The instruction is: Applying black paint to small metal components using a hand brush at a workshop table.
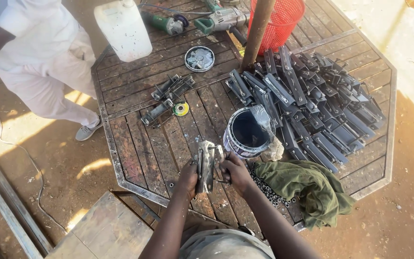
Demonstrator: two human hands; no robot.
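Both hands work at the near edge of the octagonal slatted table (135, 158). Left hand (189, 177) wrapped around a grey metal bracket (206, 165), held upright just above the slats. Right hand (233, 170) pinched shut on the bracket's right side; what the fingers grip there is too small to tell. Green rag (312, 187) bunched at the near right edge, small nuts (264, 189) scattered between it and the right hand. Paint tin (247, 132) just beyond the hands, open, dark inside, plastic draped on its rim. Big pile of dark brackets (312, 105) fills the right half of the table. Toward the left middle, a few loose brackets (166, 98) and a small yellow-green disc (181, 109). Further back a round lid (200, 58), a post (257, 29), red basket (280, 21), white jerrycan (123, 29), grinder (168, 23) and drill (224, 19) at the far edge. Another person in white (44, 62) stands off the far left corner.
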